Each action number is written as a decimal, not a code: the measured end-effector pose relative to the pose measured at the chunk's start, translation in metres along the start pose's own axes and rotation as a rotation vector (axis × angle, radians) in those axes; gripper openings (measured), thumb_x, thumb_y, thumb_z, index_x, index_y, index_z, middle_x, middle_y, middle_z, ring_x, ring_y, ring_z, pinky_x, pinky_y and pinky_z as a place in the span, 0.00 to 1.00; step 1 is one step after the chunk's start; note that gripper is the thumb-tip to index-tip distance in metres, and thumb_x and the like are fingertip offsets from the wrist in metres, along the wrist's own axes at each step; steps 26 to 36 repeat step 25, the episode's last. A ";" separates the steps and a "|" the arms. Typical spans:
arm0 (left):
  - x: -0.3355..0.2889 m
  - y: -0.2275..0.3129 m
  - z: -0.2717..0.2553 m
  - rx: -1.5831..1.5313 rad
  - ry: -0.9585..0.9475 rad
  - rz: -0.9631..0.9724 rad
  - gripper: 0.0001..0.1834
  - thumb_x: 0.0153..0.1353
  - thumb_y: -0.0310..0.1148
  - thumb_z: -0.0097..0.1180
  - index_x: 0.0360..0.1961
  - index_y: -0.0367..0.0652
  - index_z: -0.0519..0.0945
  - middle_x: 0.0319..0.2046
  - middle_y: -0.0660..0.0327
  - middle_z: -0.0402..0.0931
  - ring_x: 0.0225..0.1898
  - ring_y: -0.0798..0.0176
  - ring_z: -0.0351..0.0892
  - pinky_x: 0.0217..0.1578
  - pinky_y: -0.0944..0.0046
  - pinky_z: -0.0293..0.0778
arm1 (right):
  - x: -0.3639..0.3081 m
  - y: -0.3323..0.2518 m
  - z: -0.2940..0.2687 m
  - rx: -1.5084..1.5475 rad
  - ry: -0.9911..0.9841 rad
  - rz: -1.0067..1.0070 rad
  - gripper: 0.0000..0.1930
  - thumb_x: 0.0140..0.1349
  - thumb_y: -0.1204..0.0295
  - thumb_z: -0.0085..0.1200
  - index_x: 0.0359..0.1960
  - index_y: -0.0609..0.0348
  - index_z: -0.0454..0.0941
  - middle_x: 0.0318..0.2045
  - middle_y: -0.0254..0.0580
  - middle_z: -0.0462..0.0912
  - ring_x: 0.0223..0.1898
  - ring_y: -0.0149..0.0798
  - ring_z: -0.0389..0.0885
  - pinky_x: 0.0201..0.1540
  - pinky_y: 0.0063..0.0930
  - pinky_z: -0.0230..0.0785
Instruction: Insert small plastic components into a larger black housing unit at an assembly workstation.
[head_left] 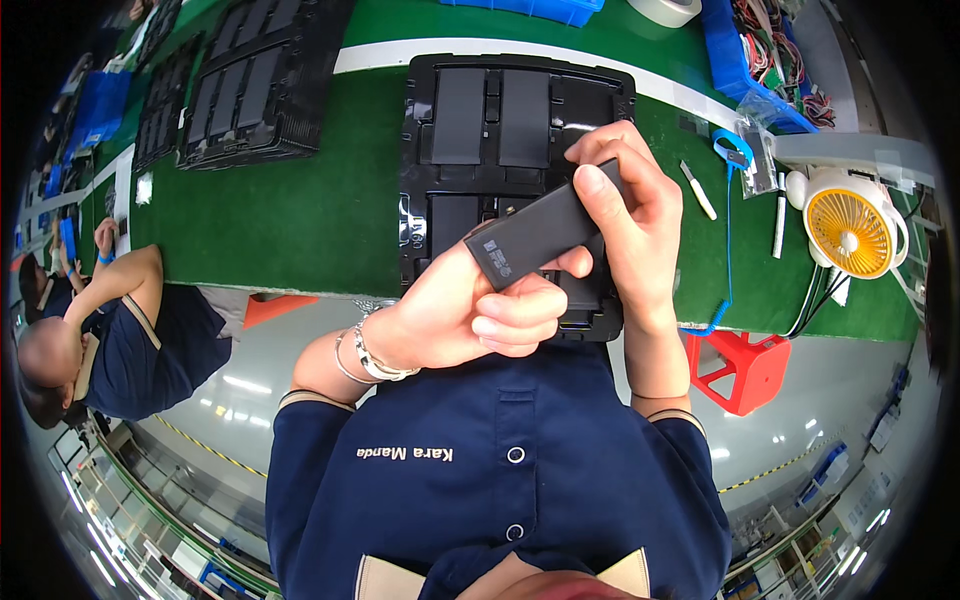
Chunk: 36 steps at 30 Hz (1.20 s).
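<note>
Both my hands hold a flat black rectangular device (pixel 545 238) with small pale printing at its left end, tilted up toward the right. My left hand (pixel 470 312) grips the lower left end, its fingers curled underneath. At the upper right end, my right hand (pixel 640 215) pinches the device between thumb and fingers. Below them on the bench lies a black plastic tray (pixel 419 125) with moulded compartments. Similar flat dark pieces (pixel 460 115) sit in its far compartments; my hands and the device cover much of its near part.
Stacked black trays (pixel 250 90) stand left on the green bench (pixel 300 220). On the right are a white-handled pen-like tool (pixel 698 190), a blue coiled cord (pixel 729 240), a small fan (pixel 848 235) and a blue bin (pixel 730 55) of wires. A co-worker (pixel 140 345) sits left; a red stool (pixel 760 372) stands right.
</note>
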<state>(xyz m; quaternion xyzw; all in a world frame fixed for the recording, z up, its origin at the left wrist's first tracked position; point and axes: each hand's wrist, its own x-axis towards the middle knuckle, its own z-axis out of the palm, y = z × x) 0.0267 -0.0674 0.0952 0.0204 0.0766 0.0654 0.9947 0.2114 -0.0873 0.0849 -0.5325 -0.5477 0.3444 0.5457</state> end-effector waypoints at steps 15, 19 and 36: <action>-0.022 0.007 -0.011 1.879 0.734 0.734 0.19 0.63 0.28 0.50 0.55 0.37 0.70 0.42 0.56 0.73 0.43 0.60 0.74 0.43 0.63 0.71 | 0.027 -0.013 -0.028 -0.251 0.006 0.013 0.15 0.61 0.79 0.52 0.50 0.61 0.76 0.24 0.30 0.69 0.29 0.25 0.67 0.38 0.19 0.63; -0.043 0.013 -0.033 2.154 1.202 0.824 0.28 0.62 0.28 0.52 0.64 0.34 0.64 0.62 0.45 0.63 0.65 0.43 0.60 0.64 0.51 0.56 | 0.065 0.020 -0.065 -0.436 0.022 -0.042 0.14 0.61 0.80 0.51 0.48 0.61 0.76 0.22 0.32 0.67 0.28 0.27 0.67 0.36 0.21 0.63; -0.063 0.000 -0.064 2.113 1.193 0.659 0.27 0.64 0.29 0.49 0.65 0.34 0.64 0.66 0.48 0.61 0.69 0.47 0.55 0.68 0.53 0.51 | 0.060 0.054 -0.050 -0.871 -0.016 -0.208 0.17 0.55 0.76 0.58 0.48 0.54 0.79 0.44 0.45 0.75 0.47 0.41 0.72 0.56 0.39 0.65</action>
